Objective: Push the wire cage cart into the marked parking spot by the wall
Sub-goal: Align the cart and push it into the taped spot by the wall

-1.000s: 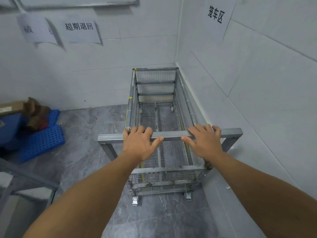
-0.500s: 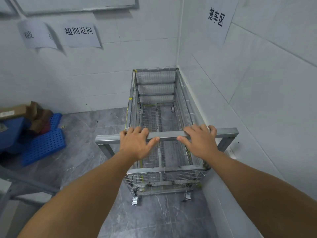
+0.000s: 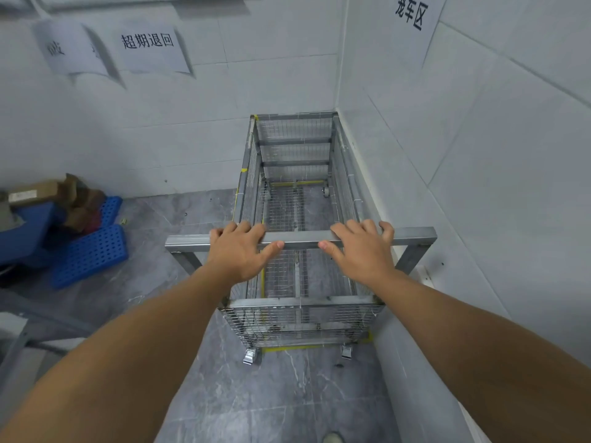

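Observation:
The wire cage cart [image 3: 295, 155] stands in the corner, its far end against the back wall and its right side along the right wall. Its metal handle bar [image 3: 300, 238] runs across in front of me. My left hand [image 3: 238, 251] grips the bar left of centre, fingers over the top. To the right of centre my right hand [image 3: 361, 249] holds the bar the same way. Yellow tape [image 3: 292, 347] marks the floor by the cart's near wheels and shows again through the mesh.
Blue perforated plastic pallets [image 3: 89, 251] and cardboard boxes [image 3: 41, 190] lie on the grey floor at left. A metal frame [image 3: 38, 327] stands at the lower left. Paper signs [image 3: 150, 47] hang on the back wall, and another sign [image 3: 412, 12] is on the right wall.
The cart has rolled a little further into the corner, and the yellow tape line now shows just behind its near wheels. Both hands stay on the bar.

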